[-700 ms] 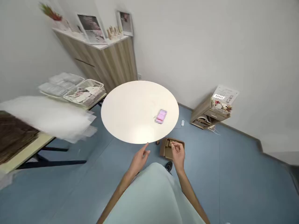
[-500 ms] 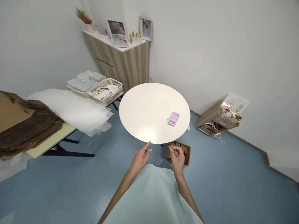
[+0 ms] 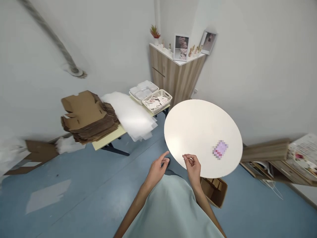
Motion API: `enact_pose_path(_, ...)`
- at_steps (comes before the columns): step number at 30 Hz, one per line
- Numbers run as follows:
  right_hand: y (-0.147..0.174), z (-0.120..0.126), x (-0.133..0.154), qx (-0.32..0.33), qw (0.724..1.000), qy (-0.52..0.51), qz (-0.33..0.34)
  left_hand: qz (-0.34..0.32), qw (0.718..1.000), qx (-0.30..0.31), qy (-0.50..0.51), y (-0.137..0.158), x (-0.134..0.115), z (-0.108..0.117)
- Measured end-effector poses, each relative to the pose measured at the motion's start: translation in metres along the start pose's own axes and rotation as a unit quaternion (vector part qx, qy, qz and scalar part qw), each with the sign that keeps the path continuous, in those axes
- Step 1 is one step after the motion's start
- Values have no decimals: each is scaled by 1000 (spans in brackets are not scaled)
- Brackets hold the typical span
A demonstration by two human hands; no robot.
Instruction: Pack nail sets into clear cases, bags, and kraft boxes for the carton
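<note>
My left hand (image 3: pixel 158 168) hovers in front of the round white table (image 3: pixel 198 122), just off its near left edge. Its index finger points forward and the thumb stands apart from it, with nothing held. My right hand (image 3: pixel 193 168) is at the table's near edge, thumb and fingertips drawn together in a pinch; no object shows between them. On the table's right part lies a pinkish-purple rectangular item (image 3: pixel 220 149), blurred into blocks, so its kind is unclear. Neither hand touches it.
At left, a side table (image 3: pixel 104 140) bears flattened cardboard boxes (image 3: pixel 85 114), white foam sheets (image 3: pixel 131 115) and a white basket of cards (image 3: pixel 157 100). Under the round table stands an open carton (image 3: pixel 215 195). A wooden cabinet (image 3: pixel 173 79) fills the corner; a low shelf (image 3: pixel 267 155) is at right.
My view has swung left, so the round table, cabinet and side table sit further right in the picture. Both hands keep nearly the same pose, and the right now overlaps the table's edge.
</note>
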State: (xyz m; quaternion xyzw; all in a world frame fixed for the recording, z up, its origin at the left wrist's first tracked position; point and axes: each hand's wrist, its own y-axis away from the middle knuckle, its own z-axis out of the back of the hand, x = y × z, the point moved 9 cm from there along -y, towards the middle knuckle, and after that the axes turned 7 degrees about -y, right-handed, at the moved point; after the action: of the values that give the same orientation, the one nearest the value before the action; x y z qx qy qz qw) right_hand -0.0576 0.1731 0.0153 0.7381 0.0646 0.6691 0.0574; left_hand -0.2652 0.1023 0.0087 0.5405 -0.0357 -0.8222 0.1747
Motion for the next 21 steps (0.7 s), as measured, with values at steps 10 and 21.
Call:
enact_pose_path(10,-96,-129,-7,74,996,-42,-33,63,992,-86,-65,-98,31,125)
enact_pose_path(21,-133,-156,2,-22,998,-6,-51,-24,972,-64,-224,-259,64,182)
